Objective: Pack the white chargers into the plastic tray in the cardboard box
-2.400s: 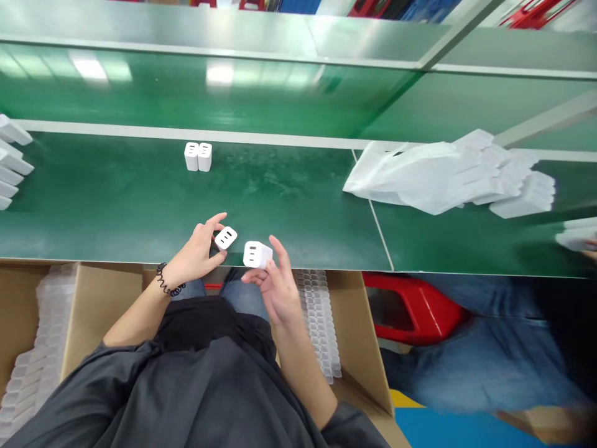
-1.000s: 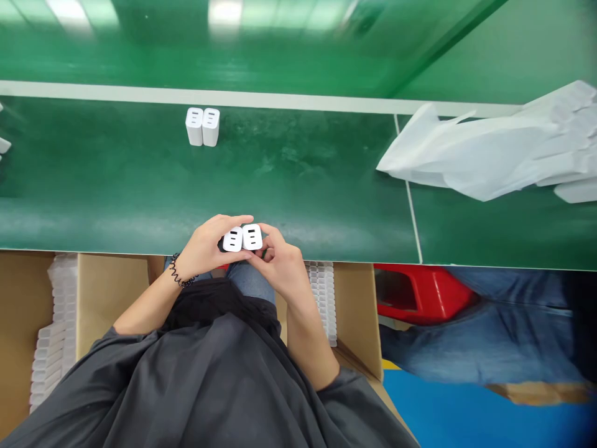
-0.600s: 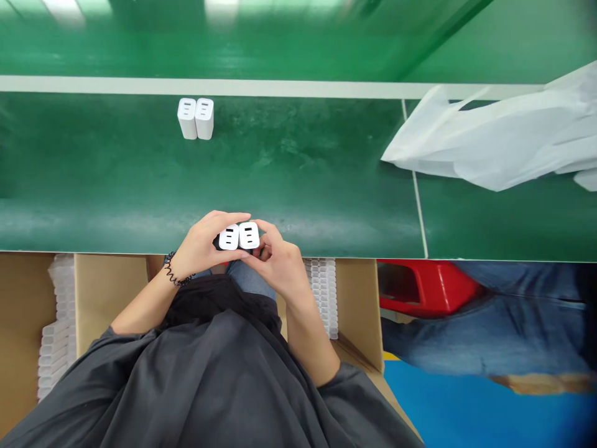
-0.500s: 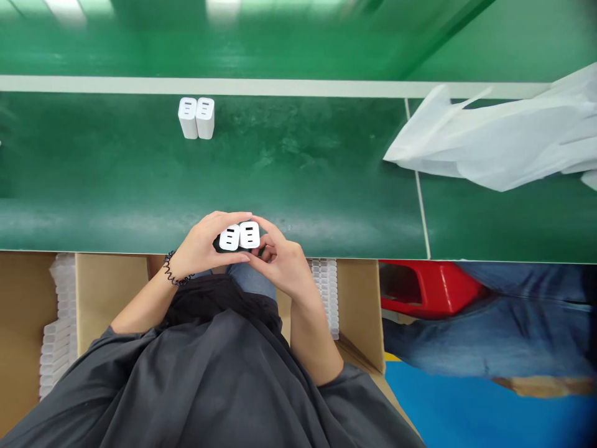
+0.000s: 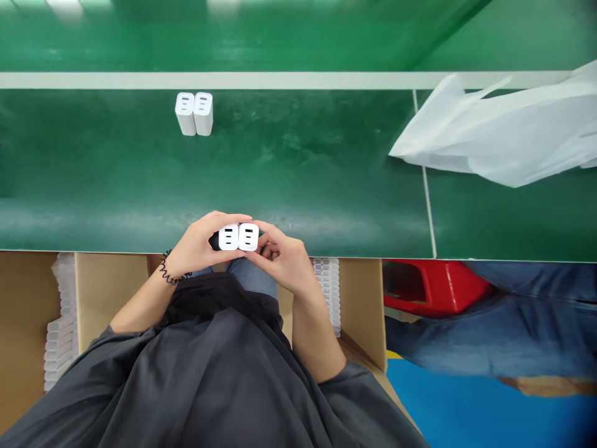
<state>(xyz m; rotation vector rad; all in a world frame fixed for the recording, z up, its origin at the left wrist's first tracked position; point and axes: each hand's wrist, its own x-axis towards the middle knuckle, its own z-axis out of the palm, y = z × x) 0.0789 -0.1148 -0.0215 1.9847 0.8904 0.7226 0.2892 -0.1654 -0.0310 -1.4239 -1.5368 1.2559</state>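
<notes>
Two white USB chargers are held side by side over the table's near edge, their port faces turned up toward me. My left hand (image 5: pixel 199 244) pinches the left USB charger (image 5: pixel 228 238) between thumb and fingers, and a coiled black band circles that wrist. On the other side, my right hand (image 5: pixel 282 254) grips the right USB charger (image 5: pixel 249 237), with its lower fingers curled. The fingertips of both hands meet along the chargers' edges. Another pair of white USB chargers (image 5: pixel 194 114) stands upright and touching at the back of the green table (image 5: pixel 303 168).
A white plastic sheet or bag (image 5: pixel 499 137) lies across the table's right side. Cardboard boxes (image 5: pixel 112 292) with stacked clear plastic trays (image 5: pixel 60 336) flank my lap. Rightward are a red stool (image 5: pixel 448 289) and another person's jeans-clad leg (image 5: pixel 489 336).
The two held chargers have come from slightly tilted and uneven to level and flush against each other. Both hands keep their hold; the view has shifted slightly.
</notes>
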